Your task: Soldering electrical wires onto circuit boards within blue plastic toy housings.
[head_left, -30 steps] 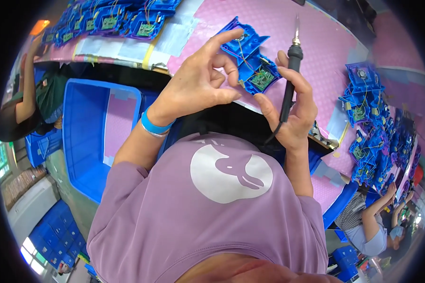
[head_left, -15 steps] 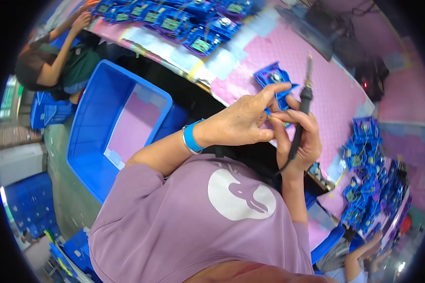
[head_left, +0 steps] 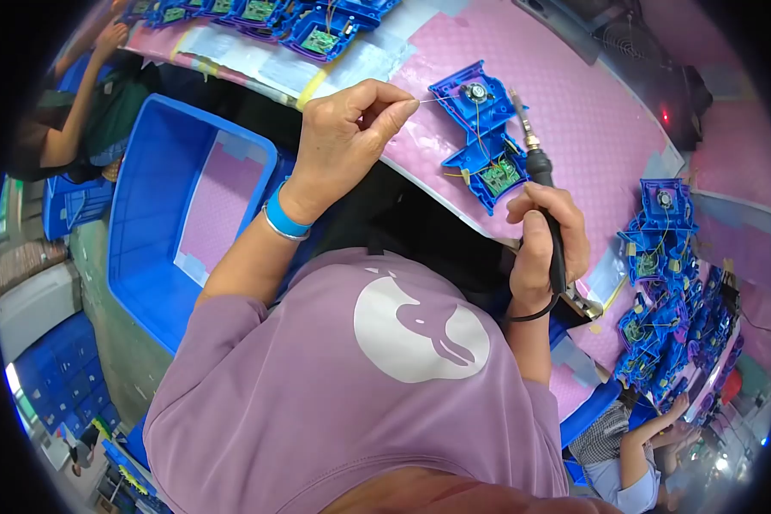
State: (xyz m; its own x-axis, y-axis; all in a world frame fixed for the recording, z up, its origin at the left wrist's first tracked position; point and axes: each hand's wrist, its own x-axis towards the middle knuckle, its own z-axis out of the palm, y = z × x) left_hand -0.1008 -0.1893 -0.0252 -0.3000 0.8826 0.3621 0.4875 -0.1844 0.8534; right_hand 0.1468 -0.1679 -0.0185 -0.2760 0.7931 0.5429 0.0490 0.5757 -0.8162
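Note:
An opened blue plastic housing (head_left: 456,158) lies on the pink mat in front of me. A round speaker (head_left: 475,92) sits in its upper half and a green circuit board (head_left: 500,176) in its lower half, with thin wires between. To the left of the housing, my left hand (head_left: 343,141) pinches a thin pale wire (head_left: 433,100) that stretches toward the speaker. My right hand (head_left: 552,240) grips a soldering iron (head_left: 537,163) by its black handle, tip pointing away from me, beside the housing and not visibly touching it.
More opened blue housings crowd the table at the far left (head_left: 317,34) and the right (head_left: 651,291). A large blue bin (head_left: 158,137) stands at my left. A dark device with a red light (head_left: 672,120) is at the back right. Other people work at both sides.
Both hands have come away from the housing, which now lies spread on the mat. My left hand has drawn back leftward with the thin wire; my right hand still holds the soldering iron, now lower.

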